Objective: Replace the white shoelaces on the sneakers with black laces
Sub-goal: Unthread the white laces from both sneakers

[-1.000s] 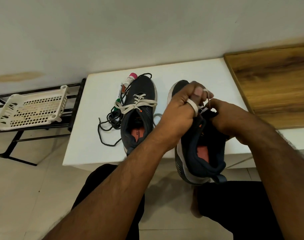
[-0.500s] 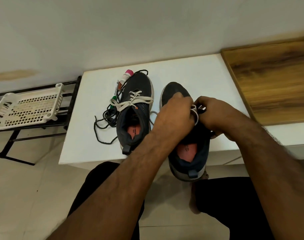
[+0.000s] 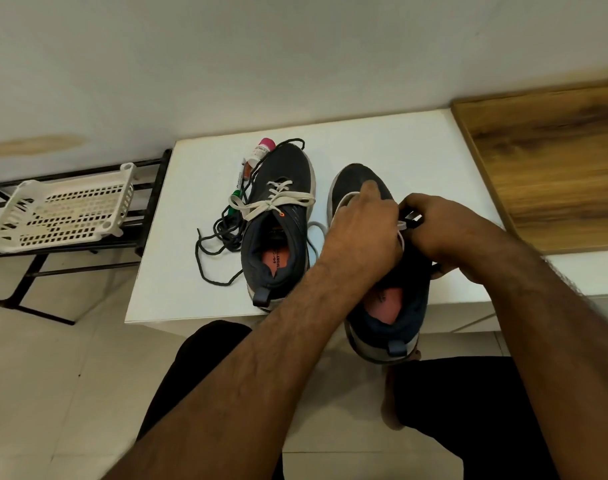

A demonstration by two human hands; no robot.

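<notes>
Head view shows both hands over the dark mesh right sneaker, left hand curled round its white flat lace, right hand pinching beside it, unlacing underway; next, draw it free.

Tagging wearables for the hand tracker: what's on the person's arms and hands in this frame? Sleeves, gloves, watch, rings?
Nothing that shows. The left hand and right hand are bare, with no gloves, and no rings or watch are visible. Both forearms are uncovered all the way to the frame edge, so no sleeves are in view. The only clothing visible is dark, on the legs.
</notes>
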